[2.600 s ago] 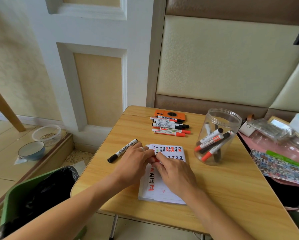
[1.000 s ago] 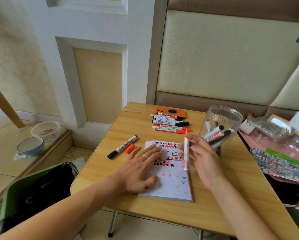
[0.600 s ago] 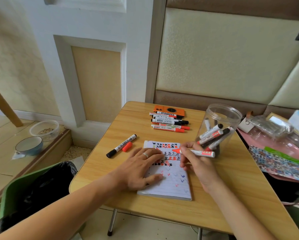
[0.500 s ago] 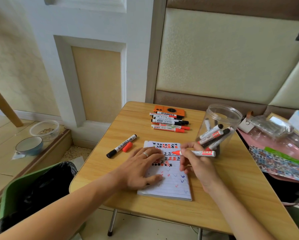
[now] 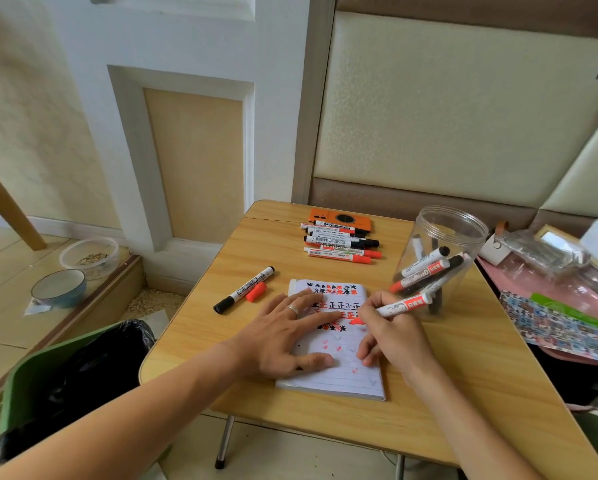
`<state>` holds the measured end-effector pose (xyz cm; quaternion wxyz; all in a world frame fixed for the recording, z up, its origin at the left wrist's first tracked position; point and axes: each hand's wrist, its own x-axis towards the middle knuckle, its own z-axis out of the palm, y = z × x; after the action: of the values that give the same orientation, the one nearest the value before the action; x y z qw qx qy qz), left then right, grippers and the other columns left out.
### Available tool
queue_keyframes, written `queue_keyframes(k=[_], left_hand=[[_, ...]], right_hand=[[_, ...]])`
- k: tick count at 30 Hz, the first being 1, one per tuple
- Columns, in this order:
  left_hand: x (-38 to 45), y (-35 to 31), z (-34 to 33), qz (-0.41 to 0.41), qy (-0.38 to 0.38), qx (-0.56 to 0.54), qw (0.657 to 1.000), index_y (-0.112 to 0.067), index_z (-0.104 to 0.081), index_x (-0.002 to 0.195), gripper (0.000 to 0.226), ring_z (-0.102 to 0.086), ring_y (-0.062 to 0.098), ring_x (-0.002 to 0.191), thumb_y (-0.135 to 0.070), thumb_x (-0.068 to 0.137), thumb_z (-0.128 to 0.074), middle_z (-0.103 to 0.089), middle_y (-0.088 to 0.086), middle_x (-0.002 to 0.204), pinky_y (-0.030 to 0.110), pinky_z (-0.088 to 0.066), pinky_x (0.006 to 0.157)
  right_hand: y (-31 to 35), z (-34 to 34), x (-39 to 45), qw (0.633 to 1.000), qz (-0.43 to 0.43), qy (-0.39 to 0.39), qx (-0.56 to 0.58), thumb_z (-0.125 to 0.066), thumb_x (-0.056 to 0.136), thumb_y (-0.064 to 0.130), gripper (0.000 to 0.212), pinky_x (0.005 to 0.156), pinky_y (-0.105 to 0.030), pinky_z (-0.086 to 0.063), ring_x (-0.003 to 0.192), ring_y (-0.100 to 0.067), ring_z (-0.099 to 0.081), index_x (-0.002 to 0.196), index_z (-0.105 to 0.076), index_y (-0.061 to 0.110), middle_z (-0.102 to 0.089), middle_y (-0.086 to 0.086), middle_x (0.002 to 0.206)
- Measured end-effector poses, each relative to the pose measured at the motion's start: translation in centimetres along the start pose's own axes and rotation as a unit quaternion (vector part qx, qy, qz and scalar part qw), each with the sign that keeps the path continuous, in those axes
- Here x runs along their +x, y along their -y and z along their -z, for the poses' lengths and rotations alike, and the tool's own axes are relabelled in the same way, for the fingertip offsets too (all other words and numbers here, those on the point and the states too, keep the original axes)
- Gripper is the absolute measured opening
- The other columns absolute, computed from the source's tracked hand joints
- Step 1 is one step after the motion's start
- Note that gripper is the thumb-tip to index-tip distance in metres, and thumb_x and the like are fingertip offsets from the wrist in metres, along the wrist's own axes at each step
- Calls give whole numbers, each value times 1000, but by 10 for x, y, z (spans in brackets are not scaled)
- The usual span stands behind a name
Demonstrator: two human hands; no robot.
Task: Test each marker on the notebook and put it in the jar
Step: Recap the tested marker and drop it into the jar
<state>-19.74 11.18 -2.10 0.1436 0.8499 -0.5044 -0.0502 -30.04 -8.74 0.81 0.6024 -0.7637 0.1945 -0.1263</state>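
- Left hand point(image 5: 283, 336) lies flat, fingers spread, pinning the notebook point(image 5: 339, 368) steady.
- Right hand point(image 5: 392, 332) grips the red marker point(image 5: 403, 305), tip on the page, testing.

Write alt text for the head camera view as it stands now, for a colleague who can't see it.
A right hand grips an uncapped red marker, tip down on a notebook that a flat left hand steadies on a small wooden table. Its red cap lies beside a black marker; a clear jar holds tested markers, and more lie in a row behind.
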Motion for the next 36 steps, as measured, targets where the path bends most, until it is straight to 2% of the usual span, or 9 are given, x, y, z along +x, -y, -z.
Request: queue_keyframes(k=[2,6,12,18,24,36], left_hand=[[0,0,-1,3,-1,-2,1000,-54,-12,154,78,11,6,154,-86,85,-30,-4,-13,168,45,5,125],[1,-2,-1,12,4,-8,1000,-53,-13,155,82,17,5,152,-89,82,-27,1,-14,169,48,6,125],[2,-1,-3,15,3,10,1000,-53,-11,155,81,14,7,153,-88,84,-27,-1,-12,169,49,4,125],[1,-2,0,5,15,21,1000,-61,-2,152,71,15,11,154,-82,90,-30,2,-9,169,46,10,124],[1,-2,-1,2,14,23,1000,-59,-6,153,71,14,10,154,-82,90,-30,0,-8,169,46,10,124],[1,-3,0,2,17,17,1000,-60,-6,152,71,15,11,154,-83,88,-29,1,-9,169,44,13,123]], right_hand=[[1,-1,-1,1000,-7,-3,6,-61,97,13,12,40,-28,-47,48,-33,-66,92,-54,4,-59,-22,77],[3,1,-2,1000,-21,9,4,-61,96,10,11,44,-31,-48,52,-36,-68,94,-55,2,-60,-14,76],[3,-1,-1,999,-22,-2,-25,-65,92,3,17,38,-28,-48,48,-32,-68,92,-50,-4,-58,-19,68],[2,-2,0,999,-20,2,-35,-65,92,3,15,38,-27,-46,46,-30,-66,87,-52,-3,-58,-19,68],[0,-3,2,999,-25,11,-44,-66,92,3,14,39,-28,-47,46,-29,-66,83,-54,3,-59,-18,66],[1,-3,2,998,-32,-18,-42,-64,93,8,14,40,-29,-48,46,-29,-66,85,-55,1,-60,-18,67]])
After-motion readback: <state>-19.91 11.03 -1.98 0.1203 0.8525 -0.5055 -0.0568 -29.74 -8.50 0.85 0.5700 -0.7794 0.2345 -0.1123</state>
